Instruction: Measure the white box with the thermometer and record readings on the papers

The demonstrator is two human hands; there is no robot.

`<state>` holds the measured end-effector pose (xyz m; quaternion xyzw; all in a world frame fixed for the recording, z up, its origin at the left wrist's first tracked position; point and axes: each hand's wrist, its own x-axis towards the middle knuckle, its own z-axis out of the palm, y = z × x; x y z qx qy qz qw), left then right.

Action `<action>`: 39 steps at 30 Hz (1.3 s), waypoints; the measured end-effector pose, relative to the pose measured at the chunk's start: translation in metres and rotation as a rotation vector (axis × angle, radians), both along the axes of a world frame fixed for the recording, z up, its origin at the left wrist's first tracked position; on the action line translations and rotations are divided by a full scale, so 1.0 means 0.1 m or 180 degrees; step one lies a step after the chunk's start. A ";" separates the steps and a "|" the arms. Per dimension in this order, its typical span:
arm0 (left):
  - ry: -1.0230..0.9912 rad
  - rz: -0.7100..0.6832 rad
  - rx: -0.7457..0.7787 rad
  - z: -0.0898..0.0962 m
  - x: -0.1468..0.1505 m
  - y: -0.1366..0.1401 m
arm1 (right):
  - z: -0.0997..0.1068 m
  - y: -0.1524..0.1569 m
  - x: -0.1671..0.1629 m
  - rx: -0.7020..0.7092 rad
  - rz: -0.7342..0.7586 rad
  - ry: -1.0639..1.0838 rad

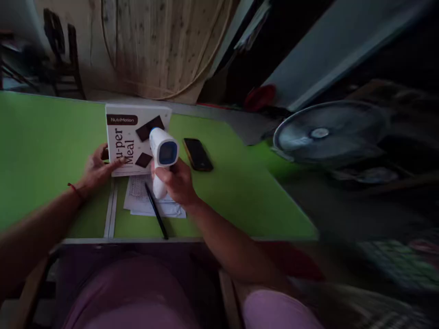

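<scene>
At the box's lower left corner, the left hand is pinching it, thumb on the front. At the box's lower right, the right hand is gripping the thermometer, fingers wrapped around its handle. I am seeing its nose pointing toward the box, its handle running below the box; I am not resolving whether nose and box are touching.

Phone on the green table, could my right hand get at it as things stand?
Probably yes: the phone lies close beside your right hand, with nothing visible between them. That hand grips the white handheld device, though, so it would likely need freeing first.
</scene>
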<state>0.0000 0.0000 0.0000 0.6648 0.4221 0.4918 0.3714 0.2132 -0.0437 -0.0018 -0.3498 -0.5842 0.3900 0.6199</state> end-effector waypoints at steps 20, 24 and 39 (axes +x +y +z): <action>0.0409 -0.0239 0.0360 0.05 -0.04 0.05 | 0.00 0.06 -0.04 -0.0287 -0.0082 -0.0105; 0.0409 -0.0285 0.0381 0.04 -0.05 0.07 | -0.01 0.07 -0.01 -0.0251 -0.0072 -0.0315; 0.0528 -0.0294 0.0420 0.07 -0.06 0.06 | -0.03 0.05 -0.02 -0.0126 -0.0038 -0.0372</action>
